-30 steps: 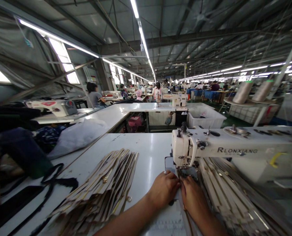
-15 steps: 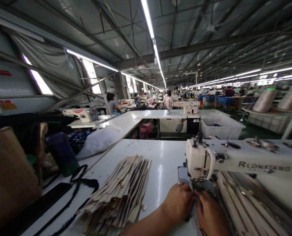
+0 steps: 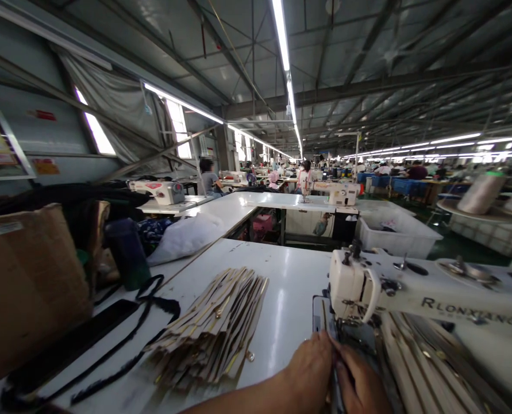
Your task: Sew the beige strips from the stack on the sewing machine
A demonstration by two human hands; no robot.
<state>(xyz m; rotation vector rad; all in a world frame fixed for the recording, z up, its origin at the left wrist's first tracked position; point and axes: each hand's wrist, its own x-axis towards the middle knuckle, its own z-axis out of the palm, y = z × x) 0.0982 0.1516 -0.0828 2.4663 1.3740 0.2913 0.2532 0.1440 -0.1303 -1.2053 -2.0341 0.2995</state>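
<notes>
A white sewing machine [image 3: 393,287] stands at the right. Just in front of its needle area, my left hand [image 3: 314,362] is closed, fingers pressed together at the edge of a narrow strip. Close against it, my right hand [image 3: 361,379] is also closed, with a dark narrow piece between the two hands; what exactly each hand grips is too hidden to name. A fanned pile of beige strips with zippers [image 3: 221,322] lies on the white table left of my hands. More beige zippered strips [image 3: 415,362] lie right of my right hand, below the machine arm.
At the left are a cardboard box [image 3: 31,282], a dark bottle [image 3: 127,253], black straps [image 3: 152,310] and a white bag [image 3: 187,236]. Beyond the table stand another sewing machine [image 3: 342,192] and a white bin [image 3: 397,230]. Thread cones [image 3: 482,192] are at right; people sit farther back.
The view has turned a little left. Both hands have moved back from the needle area toward me, and a narrow strip now shows beyond my left fingers.
</notes>
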